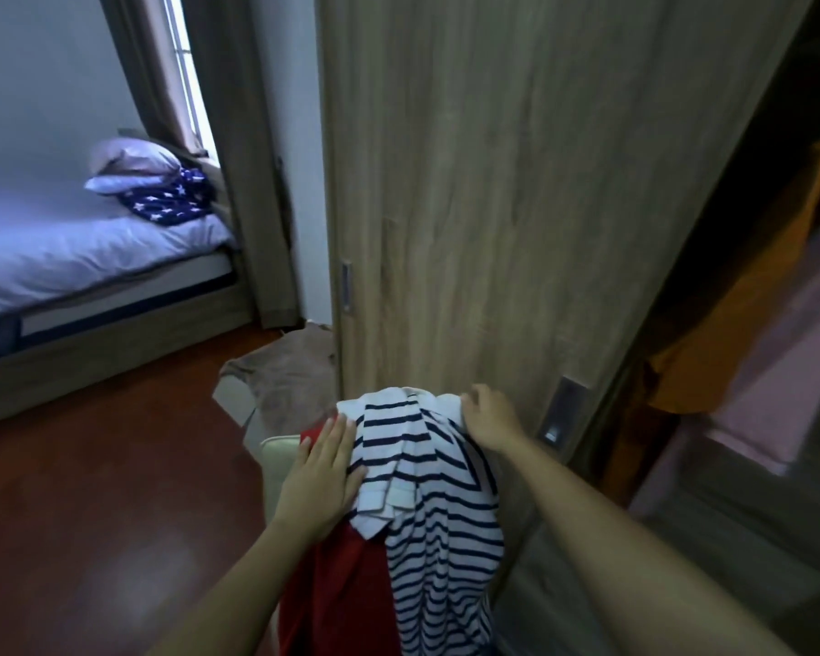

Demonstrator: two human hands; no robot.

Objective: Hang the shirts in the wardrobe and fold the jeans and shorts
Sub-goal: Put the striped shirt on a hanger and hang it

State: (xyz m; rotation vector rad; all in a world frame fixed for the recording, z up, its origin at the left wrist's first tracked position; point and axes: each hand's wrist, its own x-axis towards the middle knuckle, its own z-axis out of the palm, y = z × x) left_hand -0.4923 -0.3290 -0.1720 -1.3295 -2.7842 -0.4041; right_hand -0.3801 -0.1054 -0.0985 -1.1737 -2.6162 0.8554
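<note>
The striped shirt (427,490) lies on a red cloth (337,575) by the wooden wardrobe door (493,182). The left hand (323,471) rests flat on it. The right hand (488,416) grips its top. A bed (67,248) stands on the brown floor (91,490).

Left hand (325,471) and right hand (488,419) bare. Left forearm (237,584) and right forearm (611,537) bare too, uncovered from wrist to the frame's bottom edge. Fingers (337,435) slender; nails too blurred to tell. Right forearm looks broader toward the corner. Upper arms, clothing out of view.
</note>
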